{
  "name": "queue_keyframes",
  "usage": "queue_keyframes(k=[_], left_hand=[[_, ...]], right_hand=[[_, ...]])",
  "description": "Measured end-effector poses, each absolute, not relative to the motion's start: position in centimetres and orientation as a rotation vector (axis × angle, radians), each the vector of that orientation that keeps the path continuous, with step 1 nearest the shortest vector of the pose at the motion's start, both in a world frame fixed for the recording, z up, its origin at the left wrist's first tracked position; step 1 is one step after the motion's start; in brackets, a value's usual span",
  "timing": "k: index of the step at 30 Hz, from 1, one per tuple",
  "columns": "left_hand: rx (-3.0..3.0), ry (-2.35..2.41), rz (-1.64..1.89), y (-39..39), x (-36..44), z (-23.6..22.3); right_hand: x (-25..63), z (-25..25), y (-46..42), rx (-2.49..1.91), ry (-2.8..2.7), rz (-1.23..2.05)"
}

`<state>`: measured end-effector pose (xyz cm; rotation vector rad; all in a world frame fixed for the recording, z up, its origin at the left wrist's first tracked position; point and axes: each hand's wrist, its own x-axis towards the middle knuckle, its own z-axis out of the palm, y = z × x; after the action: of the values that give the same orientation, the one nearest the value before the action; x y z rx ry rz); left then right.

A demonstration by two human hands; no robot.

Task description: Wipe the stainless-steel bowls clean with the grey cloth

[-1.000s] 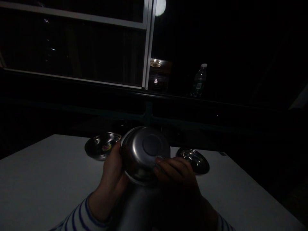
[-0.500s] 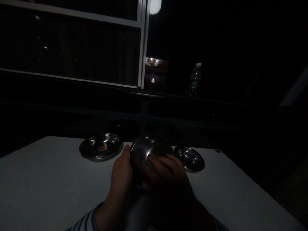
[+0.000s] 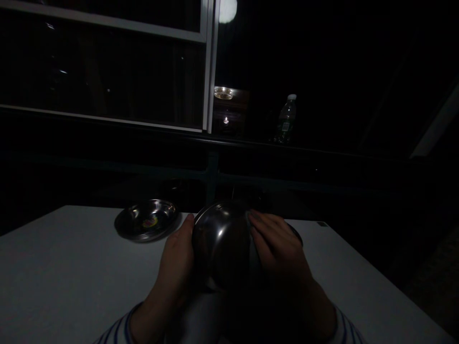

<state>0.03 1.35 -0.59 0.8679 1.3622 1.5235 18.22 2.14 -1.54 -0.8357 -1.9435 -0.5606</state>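
Grip: left hand (image 3: 175, 260) clamps bowl (image 3: 220, 248) at its left edge; right hand (image 3: 283, 246) fingers against its right side, can't tell if pinching. Dark room, bowl over white desk (image 3: 82, 277), plates (image 3: 143, 235) left of bowl. Right hand's shifted right across bowl.

Dishes (image 3: 147, 220) on table (image 3: 89, 272), bottle (image 3: 287, 119) behind

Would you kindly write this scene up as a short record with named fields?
Left hand: holding a metal bowl by its side
Right hand: fingers against the bowl's opposite side
Table, left: stacked metal dishes, sticker inside
Table, right: dark dish, mostly hidden by right hand
Beyond table: capped bottle
Lighting: dim
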Motion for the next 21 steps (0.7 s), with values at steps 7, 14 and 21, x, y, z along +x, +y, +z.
queue_keyframes(k=[7, 14, 21], left_hand=[[1.003, 1.242, 1.406, 1.1, 0.6, -0.3], [1.141, 1.267, 1.382, 0.7, 0.3, 0.2], [1.122, 1.338, 1.400, 0.9, -1.0, 1.7]], right_hand=[[15.6, -1.7, 0.3, -0.606, -2.067, -0.702], [16.4, -1.5, 0.4, -0.712, -2.036, -0.629], [18.6, -0.6, 1.3, -0.726, -1.988, -0.420]])
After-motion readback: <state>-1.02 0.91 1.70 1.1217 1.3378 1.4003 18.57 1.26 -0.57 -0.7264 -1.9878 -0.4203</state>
